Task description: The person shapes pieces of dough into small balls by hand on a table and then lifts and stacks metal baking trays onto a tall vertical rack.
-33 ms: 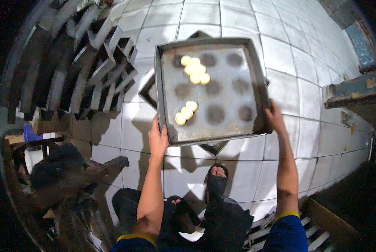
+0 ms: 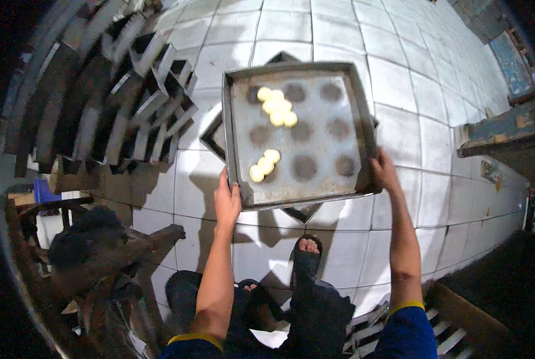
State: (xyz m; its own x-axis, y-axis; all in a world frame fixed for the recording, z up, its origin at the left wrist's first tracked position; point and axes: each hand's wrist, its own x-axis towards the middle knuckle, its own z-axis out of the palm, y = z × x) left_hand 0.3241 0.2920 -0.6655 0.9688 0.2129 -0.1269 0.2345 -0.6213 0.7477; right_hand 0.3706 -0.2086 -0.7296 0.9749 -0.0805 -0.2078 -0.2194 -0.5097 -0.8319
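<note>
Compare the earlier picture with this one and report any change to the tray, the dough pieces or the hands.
Nothing visibly changed: the left hand and right hand grip the metal baking tray at its near corners, and the dough pieces lie in the same two clusters.

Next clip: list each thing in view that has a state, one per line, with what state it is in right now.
Baking tray: held level above the tiled floor, mostly bare, dark round marks on it.
Dough pieces: pale, unbaked-looking, in two small clusters on the tray's left half.
Left hand: gripping the tray's near left corner.
Right hand: gripping the tray's near right edge.
Sandal: worn on a foot, flat on the floor.
</note>
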